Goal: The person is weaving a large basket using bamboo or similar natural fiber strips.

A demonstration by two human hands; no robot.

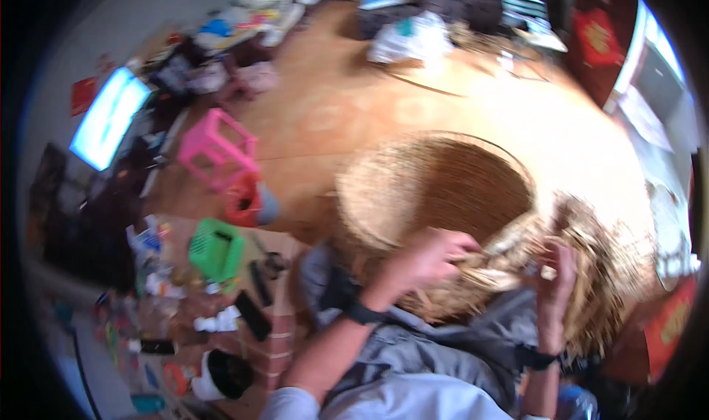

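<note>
A large round basket [473, 183] of woven straw-like fibre rests by my lap, its wide mouth tilted and its inside showing. My left hand [437, 256] is closed at the near rim, with fingertips pinching pale dry straw [491, 278]. To its right, my right hand [555, 272] is raised with fingers curled in beside the strands; it appears to grip some straw, though blur hides the exact hold. A thick bundle of loose straw [594, 294] hangs past my right hand. Dark bands circle both my wrists.
Left of me, a low table [279, 346] carries a green plastic basket [216, 250], a black remote-like object [253, 315] and clutter. Beyond stand a pink stool [218, 150] and a red container [242, 198]. A white plastic bag [410, 39] lies far ahead; a red box [657, 335] is at right.
</note>
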